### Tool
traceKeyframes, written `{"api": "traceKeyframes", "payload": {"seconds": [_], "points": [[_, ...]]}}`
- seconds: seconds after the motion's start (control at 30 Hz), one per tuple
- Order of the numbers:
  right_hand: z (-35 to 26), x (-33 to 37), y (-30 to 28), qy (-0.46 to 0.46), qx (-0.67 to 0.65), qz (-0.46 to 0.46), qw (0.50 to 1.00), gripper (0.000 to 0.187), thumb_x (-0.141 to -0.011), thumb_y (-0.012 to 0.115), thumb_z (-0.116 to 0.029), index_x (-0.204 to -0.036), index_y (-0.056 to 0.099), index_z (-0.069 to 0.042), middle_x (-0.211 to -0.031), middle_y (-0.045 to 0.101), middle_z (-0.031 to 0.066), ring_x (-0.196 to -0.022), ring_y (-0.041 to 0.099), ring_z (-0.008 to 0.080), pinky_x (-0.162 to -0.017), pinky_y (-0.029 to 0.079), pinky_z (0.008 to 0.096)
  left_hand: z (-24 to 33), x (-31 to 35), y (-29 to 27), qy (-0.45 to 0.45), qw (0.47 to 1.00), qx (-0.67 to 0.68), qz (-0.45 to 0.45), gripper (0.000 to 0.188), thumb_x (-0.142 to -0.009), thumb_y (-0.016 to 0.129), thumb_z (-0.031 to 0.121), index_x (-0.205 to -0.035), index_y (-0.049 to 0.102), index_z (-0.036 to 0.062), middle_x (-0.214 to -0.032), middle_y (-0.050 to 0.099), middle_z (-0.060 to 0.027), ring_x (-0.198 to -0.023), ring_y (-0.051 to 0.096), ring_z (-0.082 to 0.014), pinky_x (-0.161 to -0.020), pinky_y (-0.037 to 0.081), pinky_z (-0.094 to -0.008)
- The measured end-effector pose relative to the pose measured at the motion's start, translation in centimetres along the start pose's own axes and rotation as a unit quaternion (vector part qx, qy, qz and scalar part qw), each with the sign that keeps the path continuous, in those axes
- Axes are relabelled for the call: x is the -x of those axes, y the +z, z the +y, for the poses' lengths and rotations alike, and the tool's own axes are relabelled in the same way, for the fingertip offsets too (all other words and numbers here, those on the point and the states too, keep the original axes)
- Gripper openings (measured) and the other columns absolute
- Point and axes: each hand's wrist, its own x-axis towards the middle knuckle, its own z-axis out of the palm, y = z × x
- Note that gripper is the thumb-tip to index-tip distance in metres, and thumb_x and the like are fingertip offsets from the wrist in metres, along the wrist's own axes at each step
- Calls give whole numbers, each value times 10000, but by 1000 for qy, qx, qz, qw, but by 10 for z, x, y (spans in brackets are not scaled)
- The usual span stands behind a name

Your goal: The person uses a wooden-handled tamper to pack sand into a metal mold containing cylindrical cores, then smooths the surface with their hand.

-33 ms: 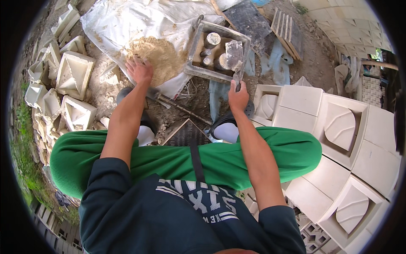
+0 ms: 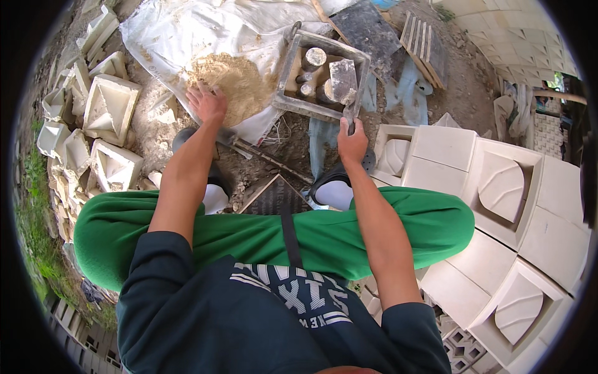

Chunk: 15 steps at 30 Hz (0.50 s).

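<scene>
My left hand, fingers spread, lies on the near left edge of a heap of tan sand on a white woven sheet. My right hand is closed round the dark handle of a caked trowel at the near right corner of a square grey box frame. The trowel's head reaches over the frame's rim; its exact outline is hard to tell. Inside the frame, grey cylinders and a pale-edged rectangular block-like piece stand over brown material.
Cast pale blocks are piled at the left. Smooth cream blocks with recessed faces lie at the right. Stacked boards and a dark panel lie beyond the frame. A long thin rod lies between my feet.
</scene>
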Motion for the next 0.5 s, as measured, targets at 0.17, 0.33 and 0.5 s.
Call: {"api": "traceKeyframes", "payload": {"seconds": [0.17,0.33,0.5], "points": [[-6,6,9,-127,-55,-47,989,453,-884,596,-420,-1127,619,-39,-963,673,229,-903,643,412,-786,500,446,4,8,3,-38,997,-7,-63,759,-932,402,420,-1488,136,-23,-1560,50,-252,-1459,12,-366,-1178,55,-432],[-39,9,15,-259,-69,-63,961,414,-871,620,-390,-1094,633,-41,-965,679,203,-886,653,385,-762,516,418,-23,0,13,30,997,47,-52,705,-923,402,334,-1468,179,-55,-1545,120,-261,-1453,71,-364,-1180,90,-407],[-70,36,21,-306,-58,-210,927,367,-869,608,-382,-1033,651,-57,-910,681,214,-840,652,400,-732,518,448,-36,-16,10,68,991,113,-12,603,-904,385,202,-1447,274,-35,-1514,248,-243,-1431,197,-338,-1163,198,-378]]}}
